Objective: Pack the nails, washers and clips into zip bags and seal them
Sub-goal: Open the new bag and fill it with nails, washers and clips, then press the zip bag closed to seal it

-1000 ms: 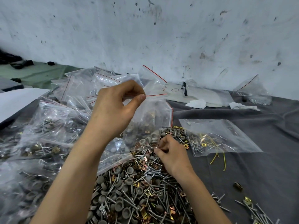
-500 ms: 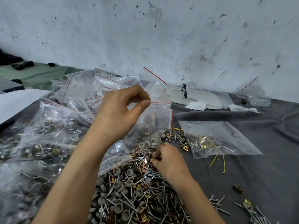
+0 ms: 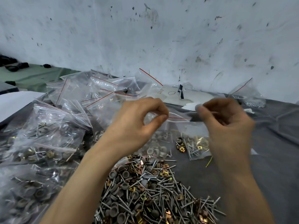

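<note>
**A:** What's nearest?

**B:** The loose pile (image 3: 145,194) of nails, washers and clips. It lies on the grey cloth (image 3: 275,151) of the counter, between the two forearms.

**A:** And above it?

**B:** The zip bag (image 3: 161,138), held up over the pile's far edge. The left hand (image 3: 137,123) has a tight grip on its lip, with thumb and forefinger pinched together at the left end of the red line (image 3: 179,118). A few washers seem to sit at its bottom.

**A:** The right hand (image 3: 226,125)?

**B:** Blurred. It is up at the right end of the mouth with fingers curled. Whether its grip is on picked pieces or on the lip, I cannot tell.

**A:** So which step?

**B:** Filling, I'd judge. The mouth looks unsealed.

**A:** Next?

**B:** The mouth must gape enough for pieces to drop in, with long nails going in lengthwise so they don't snag. Then a pinch has to run along the strip.

**A:** Further back?

**B:** A part-filled bag (image 3: 194,147) lies flat just beyond. Filled bags (image 3: 48,135) heap at the left, with empty ones (image 3: 105,91) behind them, near the marked wall (image 3: 145,38).
</note>
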Motion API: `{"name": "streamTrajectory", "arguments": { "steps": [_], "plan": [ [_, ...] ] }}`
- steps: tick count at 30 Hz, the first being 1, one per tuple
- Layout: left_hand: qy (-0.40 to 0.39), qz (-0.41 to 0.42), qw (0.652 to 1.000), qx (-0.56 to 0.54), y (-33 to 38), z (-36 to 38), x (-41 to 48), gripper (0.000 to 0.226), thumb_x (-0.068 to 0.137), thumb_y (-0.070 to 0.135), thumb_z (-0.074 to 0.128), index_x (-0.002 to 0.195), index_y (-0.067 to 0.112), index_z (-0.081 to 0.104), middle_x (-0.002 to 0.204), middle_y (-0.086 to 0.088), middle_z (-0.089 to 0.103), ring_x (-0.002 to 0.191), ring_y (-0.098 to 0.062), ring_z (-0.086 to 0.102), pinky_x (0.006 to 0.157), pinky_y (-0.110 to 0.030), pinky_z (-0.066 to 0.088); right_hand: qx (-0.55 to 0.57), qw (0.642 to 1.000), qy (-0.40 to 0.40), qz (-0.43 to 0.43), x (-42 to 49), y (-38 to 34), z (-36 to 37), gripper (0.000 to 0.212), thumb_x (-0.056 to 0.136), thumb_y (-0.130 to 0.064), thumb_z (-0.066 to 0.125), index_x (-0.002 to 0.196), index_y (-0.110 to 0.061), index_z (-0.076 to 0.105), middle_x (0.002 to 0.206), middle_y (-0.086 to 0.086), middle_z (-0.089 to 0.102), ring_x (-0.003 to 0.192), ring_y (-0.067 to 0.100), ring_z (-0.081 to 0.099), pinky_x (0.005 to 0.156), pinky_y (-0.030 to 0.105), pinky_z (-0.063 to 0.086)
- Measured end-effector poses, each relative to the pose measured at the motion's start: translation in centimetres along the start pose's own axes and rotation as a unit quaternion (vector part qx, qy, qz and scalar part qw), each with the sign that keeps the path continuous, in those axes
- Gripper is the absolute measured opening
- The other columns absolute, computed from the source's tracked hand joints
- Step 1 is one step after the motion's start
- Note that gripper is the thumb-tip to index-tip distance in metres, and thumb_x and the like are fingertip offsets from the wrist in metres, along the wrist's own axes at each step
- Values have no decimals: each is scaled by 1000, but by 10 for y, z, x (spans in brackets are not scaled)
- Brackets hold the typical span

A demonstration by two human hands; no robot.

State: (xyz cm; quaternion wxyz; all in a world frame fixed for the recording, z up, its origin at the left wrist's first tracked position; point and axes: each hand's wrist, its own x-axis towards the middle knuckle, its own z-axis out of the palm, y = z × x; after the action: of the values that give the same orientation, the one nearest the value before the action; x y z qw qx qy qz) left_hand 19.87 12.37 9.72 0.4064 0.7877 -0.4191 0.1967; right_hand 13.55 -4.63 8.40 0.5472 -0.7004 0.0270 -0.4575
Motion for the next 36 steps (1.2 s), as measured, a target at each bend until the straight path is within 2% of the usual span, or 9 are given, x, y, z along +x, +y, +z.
{"name": "streamTrajectory", "arguments": {
  "steps": [3, 8, 10, 13, 15, 21, 26, 29, 36],
  "plan": [
    [-30, 29, 999, -19, 7, 8, -1, 5, 86, 12, 65, 89, 12, 69, 92, 5, 71, 91, -6, 65, 81, -33, 49, -14, 997, -28, -68, -3, -17, -1, 21, 78, -16, 76, 74, -31, 62, 74, -10, 66, 66, 7, 57, 61, 16, 46],
    [-32, 44, 998, -44, 15, 12, -2, 6, 86, 12, 66, 91, 11, 69, 91, 7, 70, 89, -2, 64, 79, -29, 50, -180, 968, -130, -115, -1, -16, -5, 20, 75, -17, 76, 76, -34, 64, 81, -18, 61, 85, 7, 56, 72, 12, 39],
    [-30, 43, 997, -47, 15, 12, -1, 5, 87, 12, 65, 91, 11, 69, 92, 6, 70, 90, -4, 64, 80, -30, 50, -185, 965, -155, -99, 2, -17, -9, 6, 76, -26, 74, 76, -29, 68, 93, -14, 62, 93, 7, 57, 74, 15, 40],
    [-20, 46, 998, -35, 15, 12, -1, 6, 87, 12, 65, 91, 11, 69, 91, 4, 70, 89, -4, 64, 79, -28, 50, -157, 959, -232, -35, 5, -19, -19, 18, 69, -48, 67, 77, -32, 71, 96, -16, 64, 93, 1, 60, 74, 19, 46],
    [-16, 45, 998, -32, 15, 13, -1, 7, 86, 15, 64, 90, 11, 69, 91, 4, 70, 89, -5, 64, 79, -28, 50, -151, 949, -276, -17, 6, -18, -24, 7, 71, -32, 76, 77, -31, 71, 87, -15, 67, 84, 2, 63, 72, 18, 49],
    [-21, 6, 995, -101, 10, 12, -1, 17, 86, 1, 65, 95, 15, 70, 97, 7, 69, 82, -1, 66, 71, -18, 52, -117, 964, -240, 8, 10, -15, -39, 20, 73, -6, 76, 71, -26, 71, 74, -9, 71, 72, 10, 67, 71, 21, 52],
    [-25, -84, 984, -157, 7, 11, -3, 35, 79, 4, 73, 99, 32, 66, 74, 8, 69, 69, -10, 68, 71, -32, 56, -95, 966, -240, 24, 12, -13, -47, 24, 73, -1, 75, 78, -24, 70, 74, -5, 71, 72, 16, 66, 69, 23, 51],
    [-43, -94, 984, -144, 7, 13, -2, 39, 79, 11, 75, 102, 41, 64, 73, 13, 65, 68, -5, 63, 70, -21, 51, -96, 965, -242, 31, 14, -13, -49, 25, 74, 0, 74, 76, -24, 70, 74, -2, 71, 71, 14, 65, 68, 19, 50],
    [-102, -49, 985, -133, 14, 17, -4, 51, 81, 2, 71, 110, 42, 59, 72, 12, 62, 71, -3, 61, 77, -22, 52, -170, 928, -327, 47, 11, -19, -43, 23, 72, -13, 79, 84, -29, 70, 79, -10, 70, 73, 7, 62, 69, 19, 50]
  ]
}}
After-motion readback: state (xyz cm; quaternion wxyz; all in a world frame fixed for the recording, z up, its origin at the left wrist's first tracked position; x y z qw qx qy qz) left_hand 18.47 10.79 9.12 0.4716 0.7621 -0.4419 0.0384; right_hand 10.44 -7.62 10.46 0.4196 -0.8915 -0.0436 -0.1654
